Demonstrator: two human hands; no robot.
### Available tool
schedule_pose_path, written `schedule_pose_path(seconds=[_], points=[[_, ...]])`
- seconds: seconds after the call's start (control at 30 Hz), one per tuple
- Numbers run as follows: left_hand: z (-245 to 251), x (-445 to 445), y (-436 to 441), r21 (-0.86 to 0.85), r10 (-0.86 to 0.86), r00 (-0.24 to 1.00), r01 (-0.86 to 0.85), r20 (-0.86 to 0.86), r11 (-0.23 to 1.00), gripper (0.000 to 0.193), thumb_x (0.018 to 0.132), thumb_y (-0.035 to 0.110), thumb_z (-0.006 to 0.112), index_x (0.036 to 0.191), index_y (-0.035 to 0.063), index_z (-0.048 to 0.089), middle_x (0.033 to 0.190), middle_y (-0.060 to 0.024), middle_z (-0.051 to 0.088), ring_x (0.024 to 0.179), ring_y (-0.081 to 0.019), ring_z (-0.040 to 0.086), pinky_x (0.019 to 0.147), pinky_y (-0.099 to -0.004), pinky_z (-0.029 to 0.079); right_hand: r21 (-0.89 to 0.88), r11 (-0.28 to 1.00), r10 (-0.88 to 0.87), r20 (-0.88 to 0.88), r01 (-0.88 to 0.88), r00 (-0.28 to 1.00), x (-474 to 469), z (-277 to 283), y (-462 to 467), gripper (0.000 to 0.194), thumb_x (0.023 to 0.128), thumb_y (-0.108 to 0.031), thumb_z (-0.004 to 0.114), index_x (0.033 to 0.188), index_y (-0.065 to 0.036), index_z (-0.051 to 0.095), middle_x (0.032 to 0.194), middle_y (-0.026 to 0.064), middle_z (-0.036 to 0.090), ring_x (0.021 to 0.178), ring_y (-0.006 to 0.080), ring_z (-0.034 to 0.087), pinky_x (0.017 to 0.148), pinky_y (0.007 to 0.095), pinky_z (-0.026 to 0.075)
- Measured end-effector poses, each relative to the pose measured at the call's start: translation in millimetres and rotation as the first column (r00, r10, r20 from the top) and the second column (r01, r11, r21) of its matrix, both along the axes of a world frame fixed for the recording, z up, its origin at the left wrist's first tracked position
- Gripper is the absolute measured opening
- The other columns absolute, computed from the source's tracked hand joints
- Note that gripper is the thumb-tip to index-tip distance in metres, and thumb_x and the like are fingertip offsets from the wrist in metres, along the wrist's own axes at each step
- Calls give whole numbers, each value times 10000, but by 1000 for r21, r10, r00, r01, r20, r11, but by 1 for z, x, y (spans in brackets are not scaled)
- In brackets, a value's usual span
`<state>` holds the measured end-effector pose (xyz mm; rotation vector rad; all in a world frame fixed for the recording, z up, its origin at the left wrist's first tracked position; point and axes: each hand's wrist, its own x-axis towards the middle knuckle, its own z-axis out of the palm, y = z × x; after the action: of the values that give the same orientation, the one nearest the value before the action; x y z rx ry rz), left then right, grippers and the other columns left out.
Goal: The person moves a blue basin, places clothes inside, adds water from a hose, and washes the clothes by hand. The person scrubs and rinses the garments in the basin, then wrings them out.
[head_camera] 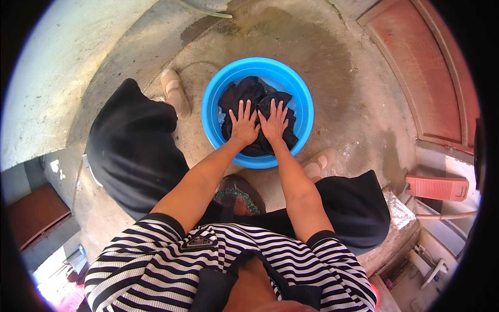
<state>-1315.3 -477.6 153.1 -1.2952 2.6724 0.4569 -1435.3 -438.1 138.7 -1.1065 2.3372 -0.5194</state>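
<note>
A round blue plastic basin (257,161) stands on the concrete floor between my feet. Dark wet cloth (249,91) lies bunched inside it, with some water showing around the edges. My left hand (245,125) rests palm down on the cloth, its fingers spread. Beside it, almost touching at the thumbs, my right hand (273,121) presses flat on the cloth with its fingers apart. Neither hand grips anything that I can see; the palms are hidden.
A hose end (218,15) lies on the floor beyond the basin. A reddish door (419,74) is at the right, above a pink plastic washboard (436,188). My shoes (177,93) flank the basin. The floor has wet patches.
</note>
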Motion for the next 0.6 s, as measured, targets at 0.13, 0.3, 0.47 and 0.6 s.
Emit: schedule_pose_path(seconds=[0.13, 0.3, 0.47, 0.6], points=[[-13, 2, -13, -22, -49, 999, 49, 17, 999, 629, 916, 377, 490, 1454, 92, 332, 1580, -156, 27, 1450, -378, -43, 1080, -681, 5, 43, 998, 50, -74, -47, 996, 2, -19, -13, 756, 919, -526, 500, 1519, -213, 164, 1583, 125, 63, 1445, 378, 49, 1112, 607, 117], [-22, -4, -22, -15, -69, 996, 68, -62, 998, 607, 927, 369, 459, 1432, 55, 338, 1564, -178, 70, 1444, -385, 0, 1069, -688, -14, 0, 999, 34, -144, -34, 989, -3, -34, -19, 749, 899, -419, 587, 1503, -205, 199, 1543, 130, 169, 1430, 357, 119, 1116, 577, 121], [-36, -11, -30, 3, -46, 991, 47, -124, 999, 608, 918, 376, 472, 1422, 63, 340, 1547, -175, 133, 1434, -374, 59, 1070, -678, -42, -37, 999, -2, -261, -8, 965, -11, -46, -27, 652, 840, -370, 669, 1383, -181, 360, 1361, 146, 362, 1310, 364, 295, 1029, 587, 205], [-37, -19, -42, 77, -30, 987, 43, -160, 996, 611, 912, 376, 487, 1421, 75, 337, 1531, -180, 169, 1426, -375, 84, 1069, -676, -51, 70, 997, -23, -265, 43, 964, -29, -39, -46, 510, 827, -391, 671, 1237, -165, 466, 1256, 144, 427, 1238, 358, 357, 972, 581, 249]])
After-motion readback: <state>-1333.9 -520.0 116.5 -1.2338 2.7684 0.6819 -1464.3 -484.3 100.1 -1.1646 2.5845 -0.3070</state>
